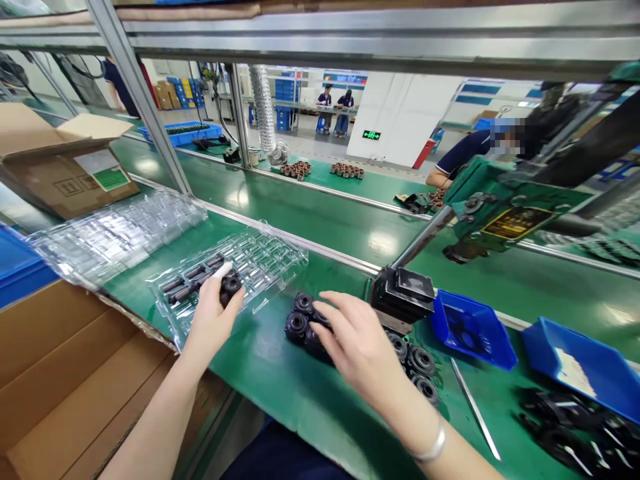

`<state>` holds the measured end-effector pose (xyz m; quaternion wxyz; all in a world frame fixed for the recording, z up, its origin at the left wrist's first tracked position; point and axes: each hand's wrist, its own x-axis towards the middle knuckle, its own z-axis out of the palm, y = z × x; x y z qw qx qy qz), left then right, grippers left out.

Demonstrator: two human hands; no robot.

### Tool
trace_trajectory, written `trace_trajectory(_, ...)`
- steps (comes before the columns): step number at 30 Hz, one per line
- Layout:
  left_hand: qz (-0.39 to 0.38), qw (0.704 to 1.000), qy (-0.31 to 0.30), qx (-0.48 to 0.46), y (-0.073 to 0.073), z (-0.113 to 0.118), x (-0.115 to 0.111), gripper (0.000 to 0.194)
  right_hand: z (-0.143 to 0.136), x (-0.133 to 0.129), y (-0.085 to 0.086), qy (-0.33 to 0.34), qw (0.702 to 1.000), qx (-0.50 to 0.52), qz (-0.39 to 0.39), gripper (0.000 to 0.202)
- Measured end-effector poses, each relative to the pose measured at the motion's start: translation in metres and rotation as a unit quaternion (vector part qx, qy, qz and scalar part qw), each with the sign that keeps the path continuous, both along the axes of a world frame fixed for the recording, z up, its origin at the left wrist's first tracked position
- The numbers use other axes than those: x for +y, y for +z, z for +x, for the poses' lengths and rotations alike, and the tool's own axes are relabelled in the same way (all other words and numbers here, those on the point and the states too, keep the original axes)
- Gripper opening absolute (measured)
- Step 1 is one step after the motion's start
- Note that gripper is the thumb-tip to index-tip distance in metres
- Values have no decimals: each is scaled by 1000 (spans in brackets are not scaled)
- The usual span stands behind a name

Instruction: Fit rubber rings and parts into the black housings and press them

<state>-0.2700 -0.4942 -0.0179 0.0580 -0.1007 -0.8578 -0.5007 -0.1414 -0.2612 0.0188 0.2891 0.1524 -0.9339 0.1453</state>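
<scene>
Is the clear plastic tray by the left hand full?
Only partly filled: dark parts lie at the left end of the clear plastic tray, beside the left hand, while its right side looks see-through.

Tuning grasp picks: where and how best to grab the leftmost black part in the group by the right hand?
Probably the outer rim of that black part, from above and left: its round, holed face points up and its left side is free, while neighbouring parts crowd its back and right, nearer the right hand.
</scene>
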Motion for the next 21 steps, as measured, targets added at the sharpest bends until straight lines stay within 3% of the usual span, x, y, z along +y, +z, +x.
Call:
trace_trajectory(2,-175,983,2,45,2,-27,4,53,15,19,7,-21,1000,1,-15,21)
trace_trajectory(3,-224,974,-1,43,2,-38,4,52,24,31,7,-32,999,-8,-14,19)
trace_trajectory(6,-296,955,-5,21,0,-54,-3,49,56,75,0,-81,996,-24,-15,16)
trace_trajectory(9,-358,933,13,22,-3,-52,-14,56,99,116,-12,-161,986,-22,-44,18)
trace_trajectory(11,-376,923,10,83,-6,-45,-12,62,126,131,-21,-214,973,-44,-68,25)
trace_trajectory(14,-294,914,-166,224,-15,-22,14,70,148,130,-38,-232,958,-131,-102,56)
trace_trajectory(16,-267,874,-293,280,-23,-1,42,79,148,120,-48,-209,955,-181,-112,80)
trace_trajectory(18,-304,831,-346,313,-32,16,70,87,140,110,-57,-189,955,-204,-108,95)
trace_trajectory(21,-336,788,-382,346,-44,23,98,85,126,100,-65,-169,956,-212,-115,99)
